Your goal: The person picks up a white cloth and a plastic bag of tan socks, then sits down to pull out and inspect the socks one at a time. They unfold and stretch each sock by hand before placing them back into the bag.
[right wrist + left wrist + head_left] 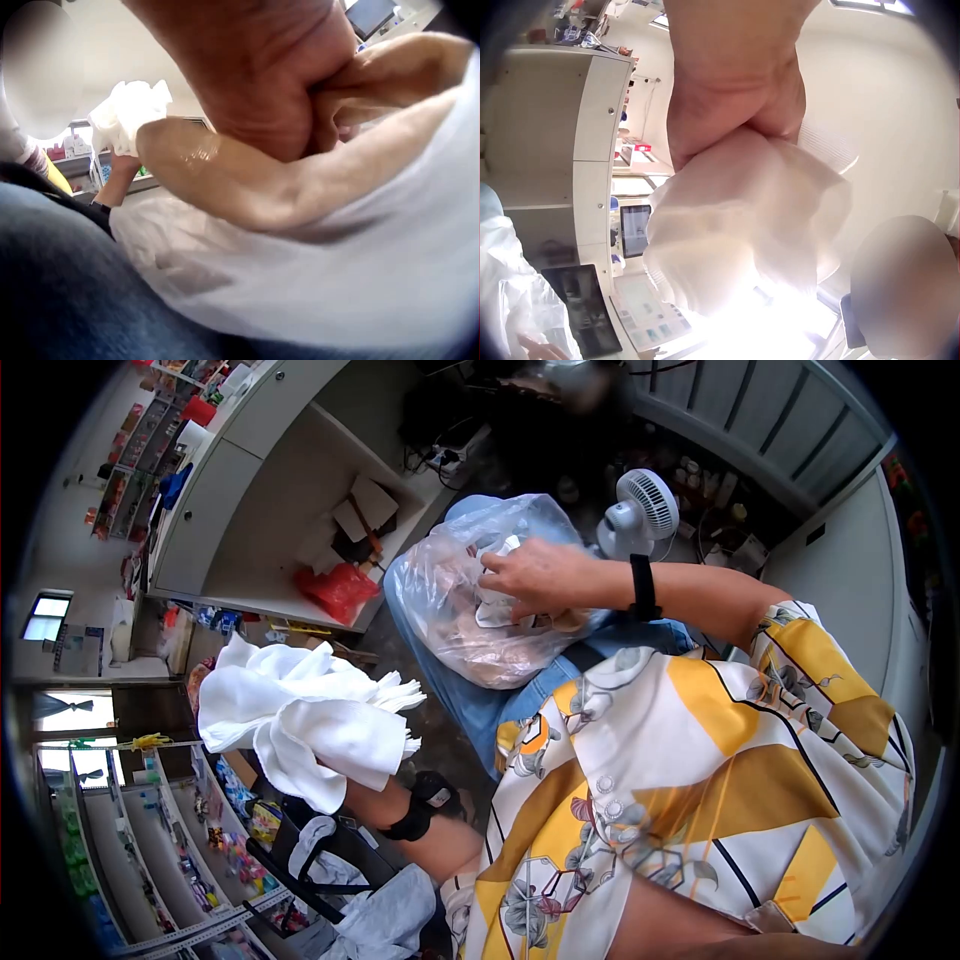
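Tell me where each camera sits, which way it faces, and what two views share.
Head: worn on the head, facing forward and down at the bunched white fabric and clear plastic bag; the right hand, both forearms, yellow-and-white patterned shirt and blue denim jeans show.
Left wrist: worn there, facing along the left hand, seen large, to the fabric.
Right wrist: worn there, facing the right hand and bag; the left forearm and jeans show.
Shared: head and right wrist views show fabric, bag and jeans.
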### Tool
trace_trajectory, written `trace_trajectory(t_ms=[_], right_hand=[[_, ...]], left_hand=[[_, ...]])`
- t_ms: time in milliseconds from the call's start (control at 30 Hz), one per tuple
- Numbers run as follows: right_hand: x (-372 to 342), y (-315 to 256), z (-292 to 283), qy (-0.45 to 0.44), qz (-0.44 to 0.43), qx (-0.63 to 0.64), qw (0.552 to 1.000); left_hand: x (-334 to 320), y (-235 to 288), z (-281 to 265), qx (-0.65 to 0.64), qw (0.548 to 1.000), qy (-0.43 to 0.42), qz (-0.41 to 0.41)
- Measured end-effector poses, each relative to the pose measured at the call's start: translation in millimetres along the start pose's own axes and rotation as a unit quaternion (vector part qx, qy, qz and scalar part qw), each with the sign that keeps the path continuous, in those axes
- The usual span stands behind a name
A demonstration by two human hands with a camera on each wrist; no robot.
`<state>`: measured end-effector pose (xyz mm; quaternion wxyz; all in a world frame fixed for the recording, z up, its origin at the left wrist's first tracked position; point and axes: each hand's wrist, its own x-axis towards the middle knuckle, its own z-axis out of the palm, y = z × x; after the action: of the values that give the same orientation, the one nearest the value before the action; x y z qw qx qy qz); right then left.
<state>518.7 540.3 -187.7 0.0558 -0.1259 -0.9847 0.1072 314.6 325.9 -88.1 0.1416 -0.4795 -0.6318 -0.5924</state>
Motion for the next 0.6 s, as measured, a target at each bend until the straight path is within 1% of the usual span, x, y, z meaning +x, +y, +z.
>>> trace_trajectory(t_ms=[67, 167, 233, 267, 300, 333, 367, 400, 433, 467, 533, 567, 600], right_hand=[[2, -4, 8, 0.026, -0.008, 0.020, 0.999], [7, -2, 2, 0.026, 0.026, 0.011, 0.999], [8, 8, 3, 0.155, 0.058, 0.127, 0.978], [8, 14, 2, 0.216, 0.074, 0.186, 0.956], [9, 22, -2, 0.241, 0.100, 0.236, 0.936], [7, 26, -18, 0.218, 0.151, 0.334, 0.905], [6, 25, -35, 0.190, 0.207, 0.447, 0.849], [6, 26, -47, 0.161, 0.257, 0.550, 0.778], [5, 33, -50, 0.175, 0.220, 0.623, 0.730], [6, 34, -55, 0.188, 0.196, 0.641, 0.718], [6, 32, -68, 0.210, 0.147, 0.677, 0.690], [5, 29, -74, 0.214, 0.118, 0.686, 0.685], [5, 23, -81, 0.213, 0.108, 0.687, 0.687]], left_hand=[[0, 2, 4, 0.028, 1.000, -0.002, -0.009], [0, -1, 3, 0.053, 0.999, -0.002, -0.002], [-3, -3, 0, 0.070, 0.998, -0.006, 0.000], [-4, -3, -3, 0.083, 0.996, -0.008, -0.002], [-7, -5, -6, 0.092, 0.996, -0.008, -0.003], [-8, -8, -11, 0.101, 0.995, -0.007, -0.004], [-9, -11, -15, 0.104, 0.995, -0.005, -0.006], [-12, -16, -19, 0.095, 0.995, 0.000, -0.009], [-14, -23, -22, 0.082, 0.997, 0.002, -0.012], [-15, -31, -24, 0.028, 0.999, 0.017, -0.017], [-30, -39, -15, -0.027, 0.997, -0.045, -0.064], [-41, -39, -7, -0.053, 0.992, -0.075, -0.088], [-50, -36, 0, -0.077, 0.985, -0.105, -0.111]])
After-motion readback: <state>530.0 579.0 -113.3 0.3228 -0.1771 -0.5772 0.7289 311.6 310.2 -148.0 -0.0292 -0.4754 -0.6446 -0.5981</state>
